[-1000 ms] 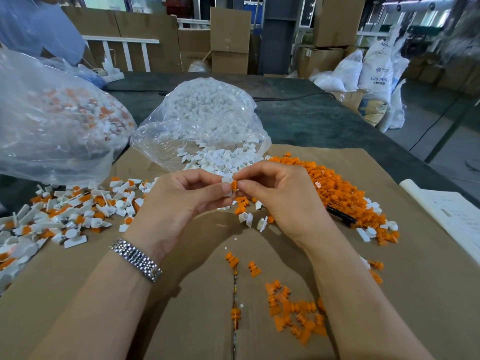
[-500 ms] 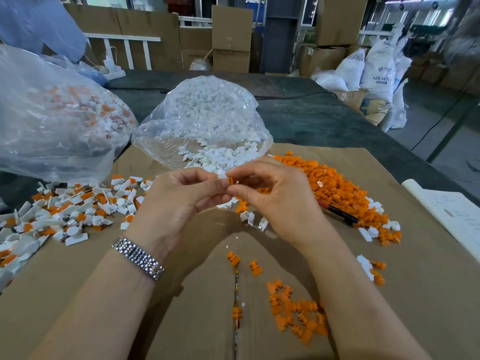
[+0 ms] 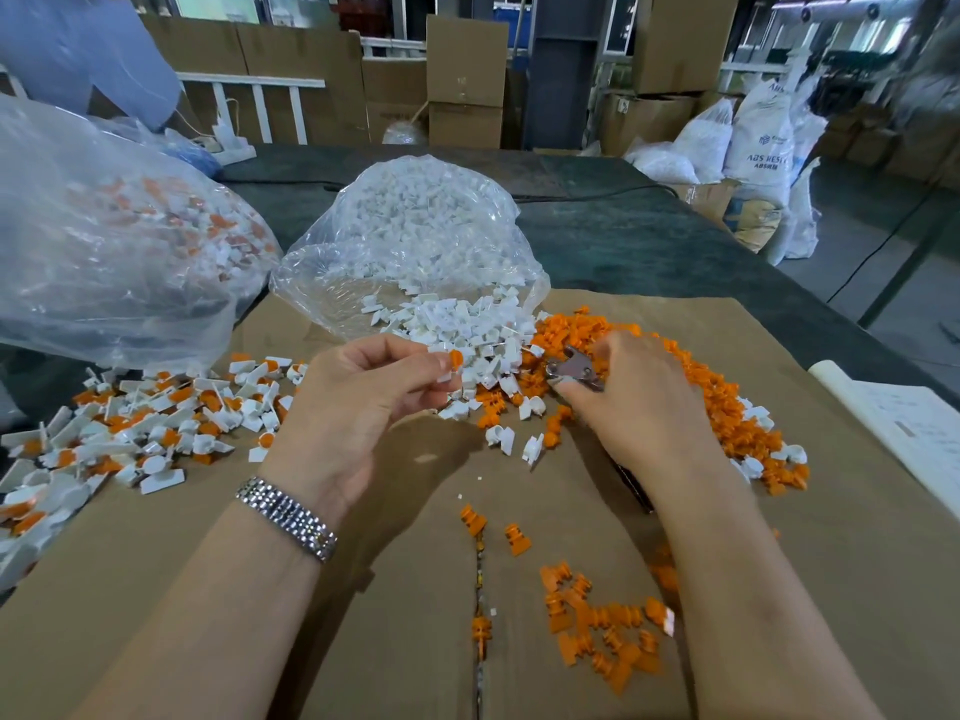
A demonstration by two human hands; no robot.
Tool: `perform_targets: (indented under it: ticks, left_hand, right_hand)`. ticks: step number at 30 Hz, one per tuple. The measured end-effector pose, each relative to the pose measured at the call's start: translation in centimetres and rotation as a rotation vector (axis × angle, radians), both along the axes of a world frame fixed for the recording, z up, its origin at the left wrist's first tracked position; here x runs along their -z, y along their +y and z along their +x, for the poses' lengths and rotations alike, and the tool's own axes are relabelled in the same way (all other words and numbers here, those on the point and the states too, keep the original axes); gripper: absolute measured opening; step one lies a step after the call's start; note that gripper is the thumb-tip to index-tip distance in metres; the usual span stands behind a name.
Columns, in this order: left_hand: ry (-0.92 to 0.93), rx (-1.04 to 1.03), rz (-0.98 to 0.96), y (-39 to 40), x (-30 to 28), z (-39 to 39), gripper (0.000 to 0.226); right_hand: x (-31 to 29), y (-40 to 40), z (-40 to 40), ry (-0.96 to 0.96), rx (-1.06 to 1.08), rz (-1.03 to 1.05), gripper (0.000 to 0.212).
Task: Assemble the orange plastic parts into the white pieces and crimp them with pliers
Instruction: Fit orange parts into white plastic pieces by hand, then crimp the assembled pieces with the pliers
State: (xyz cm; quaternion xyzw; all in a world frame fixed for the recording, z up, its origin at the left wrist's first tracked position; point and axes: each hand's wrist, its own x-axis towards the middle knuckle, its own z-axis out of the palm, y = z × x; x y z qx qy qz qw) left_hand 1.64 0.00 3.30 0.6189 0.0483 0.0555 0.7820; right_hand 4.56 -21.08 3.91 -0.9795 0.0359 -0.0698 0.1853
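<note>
My left hand (image 3: pixel 358 402) pinches a small white piece with an orange part in it (image 3: pixel 451 365) between thumb and fingertips, above the cardboard. My right hand (image 3: pixel 634 402) lies over the pliers (image 3: pixel 574 370) at the edge of the orange parts heap (image 3: pixel 691 387); its fingers curl round them, and the metal jaws stick out to the left. The pliers' dark handle shows under my wrist. Loose white pieces (image 3: pixel 467 330) spill from a clear bag (image 3: pixel 415 236) just beyond both hands.
A pile of assembled white-and-orange pieces (image 3: pixel 150 423) lies at the left, below a big clear bag (image 3: pixel 104 236) of the same. Several orange parts (image 3: pixel 602 626) lie near me on the cardboard sheet (image 3: pixel 208 589). A paper (image 3: pixel 914 433) sits at the right edge.
My hands have come apart. The left keeps the joined white-and-orange piece; the right has moved right onto the pliers in the orange heap.
</note>
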Motion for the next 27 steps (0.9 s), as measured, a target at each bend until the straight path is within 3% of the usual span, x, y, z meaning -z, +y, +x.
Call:
perform_targets:
  ticks: [3, 8, 13, 15, 17, 21, 27]
  left_hand:
    - [0.004, -0.020, -0.022, 0.1, 0.1, 0.0, 0.014]
    - [0.000, 0.002, -0.134, 0.3, 0.0, 0.1, 0.010]
    - [0.015, -0.019, -0.225, 0.5, 0.1, 0.4, 0.010]
    - [0.014, -0.025, -0.259, 0.6, 0.2, 0.5, 0.024]
    - [0.009, -0.029, -0.267, 0.6, 0.1, 0.4, 0.033]
    - [-0.008, -0.030, -0.265, 0.3, -0.1, 0.3, 0.026]
    - [-0.010, -0.038, -0.168, 0.1, -0.2, 0.2, 0.014]
  right_hand:
    - [0.7, -0.6, 0.3, 0.252, 0.102, -0.165, 0.064]
    - [0.7, -0.3, 0.5, 0.149, 0.089, -0.139, 0.032]
    - [-1.0, -0.2, -0.4, 0.065, -0.072, 0.333, 0.028]
    - [-2.1, 0.3, -1.3, 0.179, -0.202, 0.579, 0.027]
    - [-2.8, 0.8, -2.5, 0.330, -0.355, 0.668, 0.030]
    - [-2.8, 2.1, -3.5, 0.335, -0.490, 0.413, 0.037]
    - [-2.5, 3.0, -3.9, 0.254, -0.512, 0.320, 0.038]
